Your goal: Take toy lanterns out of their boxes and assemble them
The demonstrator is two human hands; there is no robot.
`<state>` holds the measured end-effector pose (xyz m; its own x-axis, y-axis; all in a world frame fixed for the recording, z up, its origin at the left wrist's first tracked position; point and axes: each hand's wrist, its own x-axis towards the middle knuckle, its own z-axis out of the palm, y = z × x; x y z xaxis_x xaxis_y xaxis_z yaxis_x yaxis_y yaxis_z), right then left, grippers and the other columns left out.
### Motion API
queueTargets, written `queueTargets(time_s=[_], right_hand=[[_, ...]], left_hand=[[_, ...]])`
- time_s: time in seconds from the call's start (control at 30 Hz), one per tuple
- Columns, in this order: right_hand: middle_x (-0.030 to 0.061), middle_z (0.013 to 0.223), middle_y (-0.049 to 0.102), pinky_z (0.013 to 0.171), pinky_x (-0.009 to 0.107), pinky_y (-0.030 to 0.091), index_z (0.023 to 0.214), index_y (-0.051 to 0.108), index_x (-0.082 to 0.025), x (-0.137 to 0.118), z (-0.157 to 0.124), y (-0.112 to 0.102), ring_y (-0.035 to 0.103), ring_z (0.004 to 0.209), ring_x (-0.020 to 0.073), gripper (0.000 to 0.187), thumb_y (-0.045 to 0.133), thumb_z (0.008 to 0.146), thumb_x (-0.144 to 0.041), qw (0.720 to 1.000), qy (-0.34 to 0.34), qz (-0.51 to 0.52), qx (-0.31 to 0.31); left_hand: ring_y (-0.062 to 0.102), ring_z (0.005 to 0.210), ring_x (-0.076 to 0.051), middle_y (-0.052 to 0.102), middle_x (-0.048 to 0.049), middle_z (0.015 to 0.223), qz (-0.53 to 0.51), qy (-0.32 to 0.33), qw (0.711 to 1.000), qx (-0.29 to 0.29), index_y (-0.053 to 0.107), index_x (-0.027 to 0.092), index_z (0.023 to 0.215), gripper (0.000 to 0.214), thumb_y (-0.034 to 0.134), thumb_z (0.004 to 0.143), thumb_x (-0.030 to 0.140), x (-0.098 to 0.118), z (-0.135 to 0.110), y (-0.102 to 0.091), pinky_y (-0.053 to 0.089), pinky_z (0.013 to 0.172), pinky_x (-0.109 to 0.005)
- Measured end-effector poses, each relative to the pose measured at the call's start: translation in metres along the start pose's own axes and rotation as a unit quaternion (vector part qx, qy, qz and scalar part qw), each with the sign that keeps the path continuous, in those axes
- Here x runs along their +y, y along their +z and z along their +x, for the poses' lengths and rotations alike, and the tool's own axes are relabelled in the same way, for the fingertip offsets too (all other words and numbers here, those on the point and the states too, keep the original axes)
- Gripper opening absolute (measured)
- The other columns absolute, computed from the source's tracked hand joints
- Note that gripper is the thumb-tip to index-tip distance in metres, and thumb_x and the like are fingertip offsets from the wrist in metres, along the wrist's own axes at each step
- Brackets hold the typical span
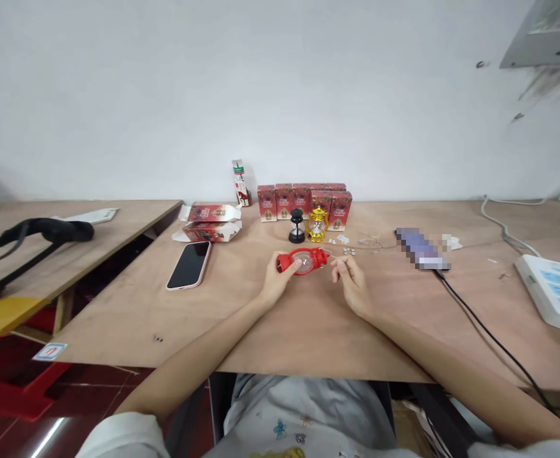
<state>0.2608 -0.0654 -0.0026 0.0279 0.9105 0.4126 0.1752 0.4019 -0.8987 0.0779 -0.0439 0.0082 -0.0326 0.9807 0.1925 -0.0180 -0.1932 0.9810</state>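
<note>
A small red toy lantern (305, 261) with a clear globe lies on its side on the wooden table (242, 318). My left hand (277, 284) grips its left end, fingers curled around it. My right hand (351, 282) rests just right of the lantern, thumb and fingers pinched together; whether anything is in the pinch I cannot make out. Behind them stand a black lantern (296, 226) and a gold lantern (317, 224). Tiny metal parts (348, 250) lie scattered near my right hand.
Several red boxes (303, 200) line the back, with an opened box (209, 222) to their left. A dark phone (189, 264) lies at the left. A blurred device (420, 249) with a black cable (490, 334), and a white power strip (550, 290), sit at the right.
</note>
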Motion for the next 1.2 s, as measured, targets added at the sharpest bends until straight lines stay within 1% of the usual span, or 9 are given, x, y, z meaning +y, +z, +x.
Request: queueTargets(time_s=[0.13, 0.3, 0.47, 0.57, 0.83, 0.93, 1.03, 1.13, 1.2], right_hand=[[-0.0071, 0.054, 0.036, 0.054, 0.025, 0.033, 0.075, 0.048, -0.024, 0.007, 0.007, -0.003, 0.036, 0.05, 0.01, 0.034, 0.053, 0.082, -0.057, 0.988, 0.053, 0.143, 0.031], [-0.008, 0.055, 0.026, 0.046, 0.021, 0.025, 0.07, 0.047, -0.023, 0.008, 0.015, -0.014, 0.021, 0.046, 0.0077, 0.032, 0.067, 0.074, -0.047, 0.948, 0.148, 0.28, -0.041], [-0.0085, 0.054, 0.028, 0.045, 0.021, 0.027, 0.071, 0.048, -0.023, 0.012, 0.016, -0.017, 0.019, 0.046, 0.0073, 0.032, 0.074, 0.067, -0.042, 0.917, 0.232, 0.312, -0.085], [-0.0086, 0.054, 0.03, 0.048, 0.023, 0.034, 0.07, 0.049, -0.024, 0.019, 0.014, -0.016, 0.022, 0.046, 0.0076, 0.033, 0.075, 0.066, -0.043, 0.911, 0.249, 0.318, -0.088], [-0.0094, 0.05, 0.024, 0.05, 0.024, 0.035, 0.071, 0.046, -0.024, 0.021, 0.017, -0.013, 0.022, 0.044, 0.0088, 0.03, 0.064, 0.077, -0.047, 0.928, 0.195, 0.294, -0.12], [-0.0082, 0.051, 0.032, 0.052, 0.025, 0.037, 0.075, 0.048, -0.024, 0.011, 0.016, -0.008, 0.032, 0.048, 0.0098, 0.029, 0.064, 0.075, -0.049, 0.924, 0.197, 0.305, -0.117], [-0.0062, 0.055, 0.042, 0.055, 0.025, 0.039, 0.075, 0.053, -0.022, 0.005, 0.014, -0.004, 0.04, 0.052, 0.0099, 0.032, 0.069, 0.07, -0.049, 0.918, 0.208, 0.31, -0.134], [-0.0027, 0.062, 0.053, 0.056, 0.025, 0.039, 0.074, 0.058, -0.019, 0.0, 0.011, -0.001, 0.046, 0.056, 0.0097, 0.033, 0.069, 0.07, -0.05, 0.94, 0.172, 0.251, -0.156], [-0.0003, 0.067, 0.059, 0.059, 0.025, 0.041, 0.074, 0.061, -0.018, -0.002, 0.009, 0.0, 0.05, 0.06, 0.0106, 0.034, 0.066, 0.073, -0.052, 0.962, 0.123, 0.161, -0.182]], left_hand=[[0.039, 0.046, -0.005, 0.047, 0.007, 0.06, -0.021, -0.025, 0.999, -0.023, 0.048, 0.018, 0.078, 0.047, 0.075, 0.059, 0.053, 0.0, 0.0, -0.002, 0.029, 0.044, -0.019], [0.036, 0.042, -0.003, 0.043, 0.0086, 0.056, -0.059, -0.059, 0.995, -0.063, 0.046, 0.018, 0.077, 0.049, 0.075, 0.059, 0.054, -0.003, 0.002, -0.006, 0.023, 0.041, -0.018], [0.037, 0.042, -0.003, 0.048, 0.0063, 0.057, -0.07, -0.061, 0.981, -0.168, 0.049, 0.017, 0.079, 0.051, 0.075, 0.058, 0.056, -0.002, -0.001, -0.004, 0.024, 0.04, -0.017], [0.039, 0.043, -0.004, 0.05, 0.0058, 0.057, -0.055, -0.053, 0.98, -0.182, 0.051, 0.017, 0.08, 0.052, 0.075, 0.058, 0.056, -0.002, -0.004, 0.0, 0.028, 0.041, -0.018], [0.034, 0.036, -0.002, 0.043, 0.0096, 0.05, -0.077, -0.09, 0.99, -0.078, 0.051, 0.017, 0.079, 0.05, 0.079, 0.055, 0.05, -0.003, 0.002, 0.003, 0.019, 0.036, -0.017], [0.034, 0.036, -0.002, 0.043, 0.0097, 0.05, -0.133, -0.114, 0.984, 0.019, 0.052, 0.017, 0.079, 0.051, 0.08, 0.051, 0.048, -0.002, 0.008, -0.001, 0.021, 0.035, -0.016], [0.035, 0.038, -0.002, 0.042, 0.0108, 0.052, -0.171, -0.111, 0.978, 0.053, 0.047, 0.018, 0.076, 0.051, 0.076, 0.054, 0.052, -0.001, 0.018, -0.01, 0.023, 0.037, -0.014], [0.039, 0.04, -0.002, 0.046, 0.0103, 0.053, -0.225, -0.144, 0.958, 0.102, 0.047, 0.017, 0.075, 0.049, 0.08, 0.049, 0.042, 0.002, 0.027, -0.02, 0.028, 0.038, -0.014], [0.038, 0.04, -0.002, 0.046, 0.0099, 0.052, -0.251, -0.164, 0.948, 0.102, 0.047, 0.017, 0.073, 0.045, 0.079, 0.051, 0.039, 0.005, 0.029, -0.024, 0.028, 0.037, -0.015]])
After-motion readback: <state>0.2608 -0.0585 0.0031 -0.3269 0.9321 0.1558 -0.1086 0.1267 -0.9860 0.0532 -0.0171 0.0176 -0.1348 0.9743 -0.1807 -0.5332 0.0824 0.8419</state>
